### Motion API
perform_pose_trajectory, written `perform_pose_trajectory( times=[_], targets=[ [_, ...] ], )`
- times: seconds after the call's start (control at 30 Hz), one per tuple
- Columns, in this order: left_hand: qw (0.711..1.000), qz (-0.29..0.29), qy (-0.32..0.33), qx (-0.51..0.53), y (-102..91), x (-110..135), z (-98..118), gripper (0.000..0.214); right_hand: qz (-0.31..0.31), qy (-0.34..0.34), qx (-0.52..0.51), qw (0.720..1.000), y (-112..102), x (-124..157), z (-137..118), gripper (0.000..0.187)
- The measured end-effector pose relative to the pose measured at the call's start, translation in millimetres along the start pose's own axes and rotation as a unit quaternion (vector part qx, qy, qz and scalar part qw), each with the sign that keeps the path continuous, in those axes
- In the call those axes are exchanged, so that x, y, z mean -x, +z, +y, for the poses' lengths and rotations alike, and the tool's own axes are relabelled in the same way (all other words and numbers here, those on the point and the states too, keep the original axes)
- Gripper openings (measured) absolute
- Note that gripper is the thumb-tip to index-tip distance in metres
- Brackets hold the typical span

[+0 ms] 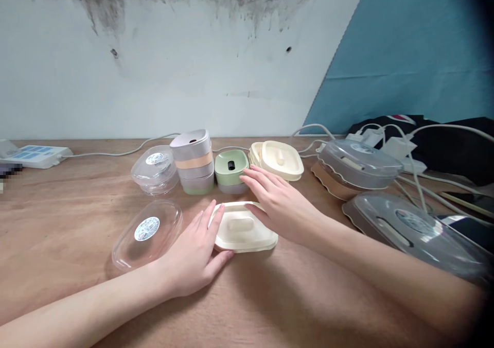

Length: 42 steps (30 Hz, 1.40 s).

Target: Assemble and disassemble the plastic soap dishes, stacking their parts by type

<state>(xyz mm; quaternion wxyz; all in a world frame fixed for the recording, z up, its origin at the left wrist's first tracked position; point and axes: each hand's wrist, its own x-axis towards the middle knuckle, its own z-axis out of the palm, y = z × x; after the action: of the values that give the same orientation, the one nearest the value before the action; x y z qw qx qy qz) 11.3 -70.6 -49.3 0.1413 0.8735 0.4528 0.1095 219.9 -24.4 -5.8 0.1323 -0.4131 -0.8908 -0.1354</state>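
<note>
A cream plastic lid (243,228) with a raised handle lies flat on the wooden table (62,219) in front of me. My left hand (196,253) rests against its left edge with fingers stretched out and thumb under the near side. My right hand (276,201) lies over the lid's far right corner, fingers extended toward a green box (230,169). Behind it a cream box with its lid (278,159) stands. Neither hand grips anything that I can see.
A clear lid with a sticker (148,232) lies left of my left hand; a clear box (155,169) and a stack of pastel boxes (194,161) stand behind. Two grey-lidded dishes (358,167) (417,232), white cables and a power strip (34,156) line the sides.
</note>
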Motion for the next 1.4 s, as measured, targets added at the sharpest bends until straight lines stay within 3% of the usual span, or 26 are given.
perform_pose_trajectory(
  times=[0.2,0.33,0.5,0.67,0.73,0.77,0.83,0.9,1.0,1.1,1.2,1.4],
  targets=[
    [1.0,-0.01,-0.001,-0.011,-2.0,-2,0,0.07,-0.075,0.015,0.037,0.996,10,-60,-3,0.039],
    [1.0,-0.026,-0.006,-0.016,-3.3,-1,1,0.071,-0.119,0.042,0.025,0.992,12,-73,0,0.031],
    [1.0,-0.023,-0.005,-0.009,-3.8,-2,2,0.07,-0.115,0.078,-0.003,0.99,7,-80,1,0.03],
    [1.0,-0.019,-0.01,0.008,-5.5,-2,3,0.07,-0.037,0.132,-0.03,0.99,-10,-76,1,0.042],
    [0.999,-0.016,-0.015,0.031,-5.7,-1,2,0.071,0.03,0.13,-0.045,0.99,-20,-65,3,0.049],
    [0.999,-0.016,-0.017,0.046,-5.8,-1,1,0.071,0.076,0.108,-0.056,0.99,-24,-56,5,0.052],
    [0.996,-0.012,-0.022,0.084,-6.5,-2,-1,0.073,0.192,0.003,-0.09,0.977,-30,-32,10,0.057],
    [0.991,-0.001,-0.031,0.134,-8.4,-3,-2,0.078,0.231,-0.111,-0.106,0.961,-30,-4,15,0.064],
    [0.972,0.026,-0.03,0.233,-12.8,-7,-3,0.084,0.131,-0.204,-0.139,0.96,-19,36,21,0.066],
    [0.948,0.036,-0.027,0.314,-14.6,-9,-3,0.096,0.03,-0.197,-0.18,0.963,-3,60,24,0.061],
    [0.939,0.035,-0.049,0.339,-11.2,-9,-5,0.106,-0.001,-0.189,-0.225,0.956,9,66,24,0.057],
    [0.941,0.045,-0.043,0.332,-8.5,-8,-7,0.102,-0.027,-0.174,-0.266,0.948,16,65,23,0.059]
  ],
)
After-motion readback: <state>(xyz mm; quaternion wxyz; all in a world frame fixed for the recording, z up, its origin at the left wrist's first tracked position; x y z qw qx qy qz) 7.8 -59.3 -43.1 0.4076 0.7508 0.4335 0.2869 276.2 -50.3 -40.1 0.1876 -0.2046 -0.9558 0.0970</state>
